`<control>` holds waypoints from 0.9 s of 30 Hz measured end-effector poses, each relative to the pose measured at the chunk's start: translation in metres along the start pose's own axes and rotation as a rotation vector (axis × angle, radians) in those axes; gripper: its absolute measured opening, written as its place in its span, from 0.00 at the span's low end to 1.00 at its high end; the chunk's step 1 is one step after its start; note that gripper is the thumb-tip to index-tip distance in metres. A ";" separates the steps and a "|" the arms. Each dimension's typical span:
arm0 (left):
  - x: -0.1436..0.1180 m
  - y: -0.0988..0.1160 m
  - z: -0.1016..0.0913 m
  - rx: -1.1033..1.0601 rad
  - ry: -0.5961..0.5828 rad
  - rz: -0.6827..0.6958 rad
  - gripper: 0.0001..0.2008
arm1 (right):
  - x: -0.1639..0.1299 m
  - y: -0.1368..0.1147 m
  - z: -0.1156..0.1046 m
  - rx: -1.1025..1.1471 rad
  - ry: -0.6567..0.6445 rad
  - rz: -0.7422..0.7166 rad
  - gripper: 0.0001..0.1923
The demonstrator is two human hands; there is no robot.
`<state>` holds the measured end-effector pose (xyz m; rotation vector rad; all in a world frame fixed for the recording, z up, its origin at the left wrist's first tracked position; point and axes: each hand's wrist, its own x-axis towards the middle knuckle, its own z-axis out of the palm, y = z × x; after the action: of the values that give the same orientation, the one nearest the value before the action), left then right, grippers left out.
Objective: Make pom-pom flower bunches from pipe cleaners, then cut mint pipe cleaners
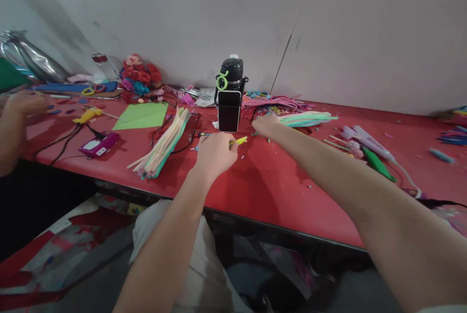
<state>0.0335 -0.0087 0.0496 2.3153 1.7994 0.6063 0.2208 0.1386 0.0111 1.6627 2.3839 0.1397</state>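
My left hand [217, 154] is curled closed over the red table, holding a small yellow fuzzy piece [240, 141] that sticks out past the thumb side. My right hand [265, 125] is at the near end of a bundle of green, white and pink pipe cleaners [310, 118]. Its fingers point down and are mostly hidden, so whether they grip a stem is unclear. Between and behind my hands, a phone [229, 111] leans upright against a black bottle [232, 69] with a green ring.
Another pipe cleaner bundle [164, 145] lies left, beside a green sheet [140, 115]. A yellow glue gun [88, 115] and purple box [99, 144] trail cables. A lilac hot tool [372, 142] lies right. Another person's hand [27, 103] is far left. A grey partition [182, 30] stands behind.
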 end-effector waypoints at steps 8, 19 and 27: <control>0.002 0.002 0.000 -0.050 -0.018 -0.016 0.10 | -0.005 0.050 -0.046 0.237 0.486 0.283 0.20; 0.004 0.001 0.014 -0.189 0.027 0.158 0.09 | -0.015 0.098 -0.136 0.526 0.995 0.297 0.08; 0.003 0.009 0.016 -0.259 0.172 0.384 0.06 | -0.007 0.081 -0.163 0.808 1.121 0.054 0.10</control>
<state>0.0487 -0.0065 0.0385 2.4961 1.2400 1.0527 0.2576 0.1689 0.1871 2.4345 3.5319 0.1528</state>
